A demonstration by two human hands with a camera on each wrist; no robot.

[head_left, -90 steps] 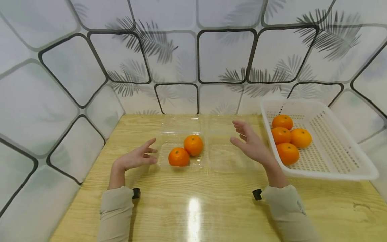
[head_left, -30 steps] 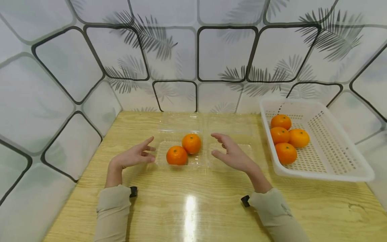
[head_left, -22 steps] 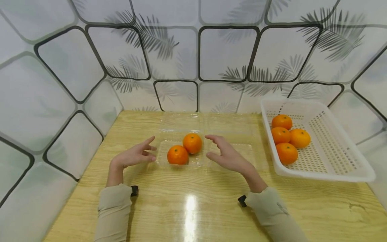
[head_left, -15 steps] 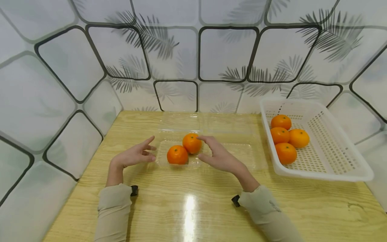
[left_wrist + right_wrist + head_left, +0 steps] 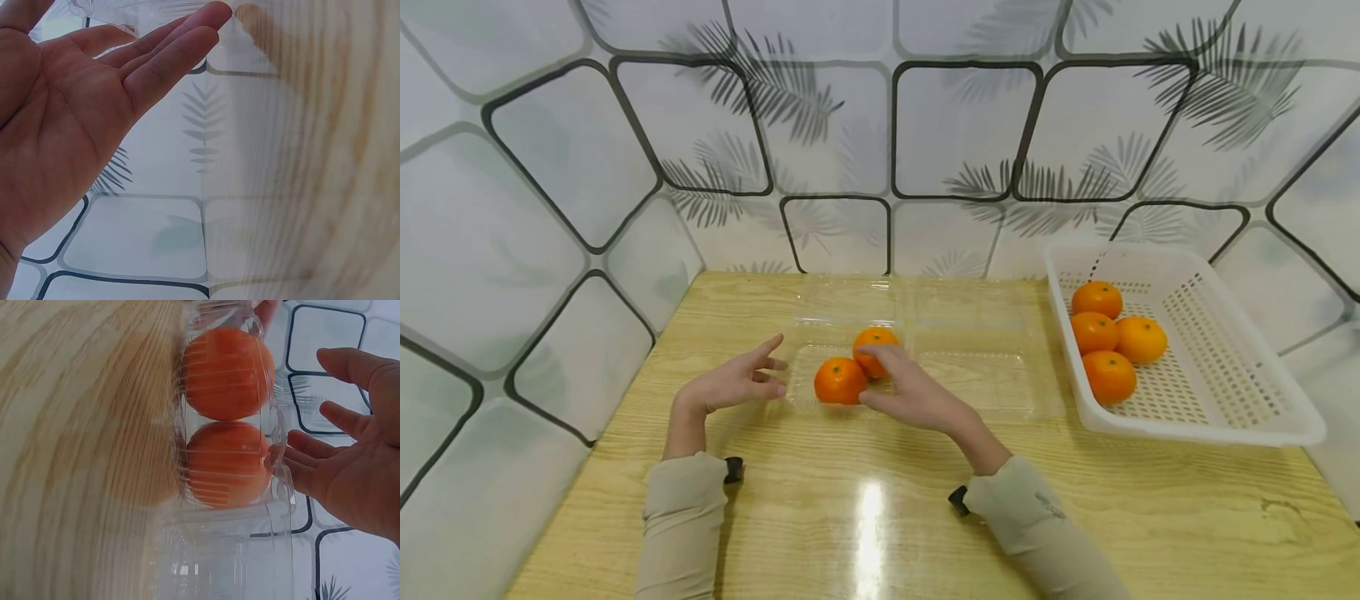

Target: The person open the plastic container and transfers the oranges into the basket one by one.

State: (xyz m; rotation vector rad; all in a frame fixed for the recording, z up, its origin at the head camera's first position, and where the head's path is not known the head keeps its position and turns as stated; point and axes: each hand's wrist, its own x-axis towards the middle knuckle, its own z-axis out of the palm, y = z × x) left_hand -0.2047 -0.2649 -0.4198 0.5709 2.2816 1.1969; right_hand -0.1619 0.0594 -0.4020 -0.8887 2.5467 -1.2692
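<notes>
Two mandarin oranges sit against each other in a clear plastic clamshell box (image 5: pixel 802 362), its lid folded open toward the wall. The front-left mandarin (image 5: pixel 837 382) shows fully, while the rear mandarin (image 5: pixel 871 337) is partly covered by my right hand (image 5: pixel 917 395). That hand reaches over the box with thumb and fingers spread and holds nothing; in the right wrist view its fingers (image 5: pixel 312 456) come right up to the box's rim beside a mandarin (image 5: pixel 228 464). Beside the box's left edge, my left hand (image 5: pixel 730 385) stays relaxed, palm inward, with nothing in its grasp.
On the right stands a white perforated basket (image 5: pixel 1232 432) with several mandarins (image 5: pixel 1108 377) grouped along its left side. A second clear clamshell box (image 5: pixel 977 383) adjoins the first on its right, also open. Patterned wall covering (image 5: pixel 962 133) closes off the back of the wooden table (image 5: pixel 805 517).
My right hand has moved left from near the basket, across the right-hand box, to over the rear mandarin. The left hand has stayed almost still. The mandarins keep their places.
</notes>
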